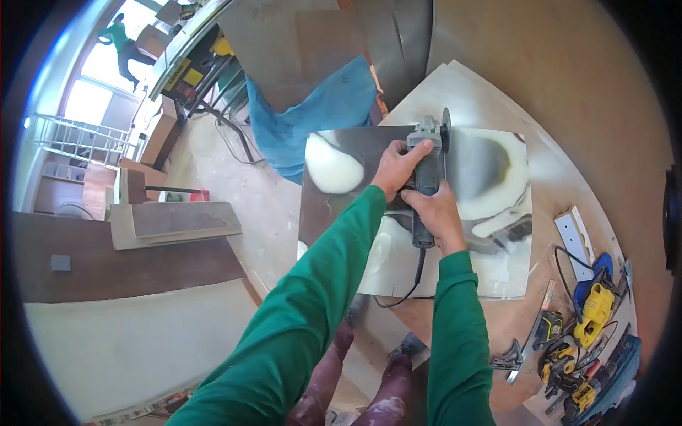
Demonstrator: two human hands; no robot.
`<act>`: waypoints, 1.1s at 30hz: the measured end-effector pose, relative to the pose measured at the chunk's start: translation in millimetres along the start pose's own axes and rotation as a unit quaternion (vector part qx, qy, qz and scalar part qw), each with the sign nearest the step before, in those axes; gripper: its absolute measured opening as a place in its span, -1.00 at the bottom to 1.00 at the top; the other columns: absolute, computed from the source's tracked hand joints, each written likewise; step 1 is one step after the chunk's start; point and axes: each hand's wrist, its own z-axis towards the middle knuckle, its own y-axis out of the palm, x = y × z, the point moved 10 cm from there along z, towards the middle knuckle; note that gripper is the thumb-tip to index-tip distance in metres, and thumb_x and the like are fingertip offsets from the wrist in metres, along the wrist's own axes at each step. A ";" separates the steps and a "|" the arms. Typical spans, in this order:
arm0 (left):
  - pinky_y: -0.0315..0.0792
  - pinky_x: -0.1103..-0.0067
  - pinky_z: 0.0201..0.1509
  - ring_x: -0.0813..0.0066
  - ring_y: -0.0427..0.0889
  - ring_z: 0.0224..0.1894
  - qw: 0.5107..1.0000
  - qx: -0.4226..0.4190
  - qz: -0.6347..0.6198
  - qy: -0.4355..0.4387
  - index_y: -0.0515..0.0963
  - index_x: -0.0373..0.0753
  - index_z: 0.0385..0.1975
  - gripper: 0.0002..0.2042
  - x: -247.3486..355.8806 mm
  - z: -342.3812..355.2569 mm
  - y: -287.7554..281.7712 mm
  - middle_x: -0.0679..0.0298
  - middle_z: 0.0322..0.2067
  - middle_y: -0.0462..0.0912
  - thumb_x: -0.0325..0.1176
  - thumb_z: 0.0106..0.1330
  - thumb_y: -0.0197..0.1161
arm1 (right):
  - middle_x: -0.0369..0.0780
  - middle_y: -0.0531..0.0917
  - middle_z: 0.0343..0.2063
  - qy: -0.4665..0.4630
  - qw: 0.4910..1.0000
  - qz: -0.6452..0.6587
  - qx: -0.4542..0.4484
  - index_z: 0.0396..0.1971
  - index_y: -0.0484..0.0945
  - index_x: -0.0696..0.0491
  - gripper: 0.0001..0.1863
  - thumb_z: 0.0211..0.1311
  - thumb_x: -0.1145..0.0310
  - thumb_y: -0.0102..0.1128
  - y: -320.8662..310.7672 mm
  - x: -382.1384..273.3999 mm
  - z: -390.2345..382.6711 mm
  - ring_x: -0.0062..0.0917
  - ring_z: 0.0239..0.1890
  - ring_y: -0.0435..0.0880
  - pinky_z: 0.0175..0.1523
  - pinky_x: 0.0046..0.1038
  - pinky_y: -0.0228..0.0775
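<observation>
Landmark: glossy sheet (490, 273), mottled grey and white, flat on pale worktop (550, 192).

Note angle grinder (426, 177) held in both hands above sheet: gear head at sheet's far edge, dark body running back toward sheet's middle.

Left hand (393, 169): wrapped about forward end of grinder from left side, thumb up by gear head. Right hand (442, 219): wrapped about body from right side, farther back, nearer sheet's middle. Both grips narrow, filled by grinder; undersides of fingers hidden. Grinder thus between the two palms, head projecting past left hand, tail end projecting past right hand toward sheet's near edge.

Disc (446, 128) seen nearly edge-on, on right side of gear head, by sheet's far edge. Contact of disc with sheet: cannot tell. Power cord (419, 273) curving from tail end to sheet's near edge.

Surroundings, taken from sheet: blue cloth (312, 106) just beside far left corner; white strip-shaped piece (574, 245) off right edge; yellow power tool (595, 312) and tape measure (548, 328) beyond near right corner, among other tools; boots (407, 346) below near edge; person in green top (126, 48) well apart, beyond far left corner.
</observation>
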 end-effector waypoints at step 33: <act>0.75 0.41 -0.05 0.35 0.83 -0.04 0.999 -0.020 -0.036 -0.034 0.56 -0.60 0.36 0.02 -11.9 -17.4 -6.1 0.00 0.02 0.78 0.33 0.30 0.66 | 0.17 0.83 0.09 0.003 0.997 -0.072 0.003 0.30 0.57 0.37 -0.06 0.05 0.01 0.70 5.8 17.0 -7.7 -0.01 0.14 0.88 0.26 -0.14 0.69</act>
